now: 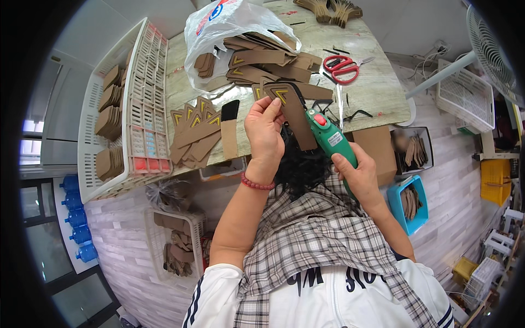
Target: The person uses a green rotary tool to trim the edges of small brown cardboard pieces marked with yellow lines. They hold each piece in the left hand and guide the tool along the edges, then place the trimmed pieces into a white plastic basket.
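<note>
Between the two hands, above the counter edge: a brown cardboard strip with a yellow chevron at its top end, long axis running from upper left down to lower right. Left hand pinching the strip's upper end, fingers closed on it. Right hand wrapped around a green glue gun, nozzle aimed up-left, just beside the strip's right edge; whether touching, hard to tell. Left of the left hand, a fan of similar strips on the counter; beyond both hands, red scissors.
</note>
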Demonstrator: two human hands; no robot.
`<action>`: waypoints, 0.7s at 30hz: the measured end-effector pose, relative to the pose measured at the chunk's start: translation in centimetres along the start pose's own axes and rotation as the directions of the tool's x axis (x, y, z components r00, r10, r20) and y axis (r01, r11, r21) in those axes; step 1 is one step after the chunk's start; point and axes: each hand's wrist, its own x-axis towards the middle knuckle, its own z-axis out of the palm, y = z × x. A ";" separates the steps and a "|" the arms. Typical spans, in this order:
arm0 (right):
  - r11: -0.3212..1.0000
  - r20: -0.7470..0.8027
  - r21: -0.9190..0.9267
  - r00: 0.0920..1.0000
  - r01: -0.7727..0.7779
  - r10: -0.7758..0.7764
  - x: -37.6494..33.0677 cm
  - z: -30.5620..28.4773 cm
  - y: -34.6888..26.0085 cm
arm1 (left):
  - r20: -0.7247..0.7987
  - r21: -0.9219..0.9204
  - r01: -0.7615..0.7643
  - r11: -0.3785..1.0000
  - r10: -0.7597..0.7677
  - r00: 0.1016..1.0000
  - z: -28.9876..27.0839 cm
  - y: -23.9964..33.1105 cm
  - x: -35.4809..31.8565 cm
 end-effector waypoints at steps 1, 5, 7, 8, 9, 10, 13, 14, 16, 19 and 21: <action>1.000 -0.005 0.005 1.000 0.001 -0.001 0.1 -0.1 0.2 | 0.002 0.006 0.006 1.000 -0.006 1.000 0.1 -0.1 -0.1; 1.000 -0.020 0.031 1.000 0.003 -0.002 0.0 -0.2 0.0 | -0.011 0.014 0.019 1.000 -0.019 1.000 0.2 -0.7 -0.4; 0.999 -0.021 0.042 1.000 -0.004 0.005 0.0 -0.3 -0.1 | -0.003 0.044 0.011 0.999 -0.011 1.000 0.3 -0.8 -0.6; 0.999 -0.022 0.048 1.000 -0.007 0.008 0.0 -0.3 -0.1 | 0.001 0.058 0.007 0.998 -0.007 1.000 0.4 -0.8 -0.8; 0.999 -0.024 0.047 1.000 -0.003 0.004 0.0 -0.4 -0.2 | 0.002 0.073 0.006 0.997 -0.006 1.000 0.5 -0.8 -0.9; 0.999 -0.026 0.046 1.000 0.002 -0.001 0.0 -0.4 -0.3 | 0.002 0.087 0.005 0.996 -0.005 1.000 0.6 -0.8 -1.1; 0.999 -0.031 0.045 0.999 0.017 -0.016 0.1 -0.5 -0.5 | 0.020 0.111 0.008 0.994 -0.010 1.000 0.5 -1.0 -1.2; 0.999 -0.033 0.044 0.999 0.023 -0.021 0.1 -0.6 -0.5 | 0.028 0.116 0.010 0.993 -0.014 1.000 0.5 -1.0 -1.3; 0.998 -0.023 0.049 0.999 0.025 -0.024 0.1 -0.7 -0.6 | 0.046 0.148 0.003 0.989 -0.010 0.999 0.4 -0.9 -1.5; 0.998 -0.020 0.053 1.000 0.024 -0.023 0.1 -0.8 -0.9 | 0.048 0.185 -0.017 0.983 0.008 0.999 0.3 -0.8 -1.6; 0.998 -0.021 0.057 0.999 0.028 -0.027 0.1 -0.8 -0.9 | 0.049 0.203 -0.030 0.979 0.021 0.999 0.4 -0.7 -1.6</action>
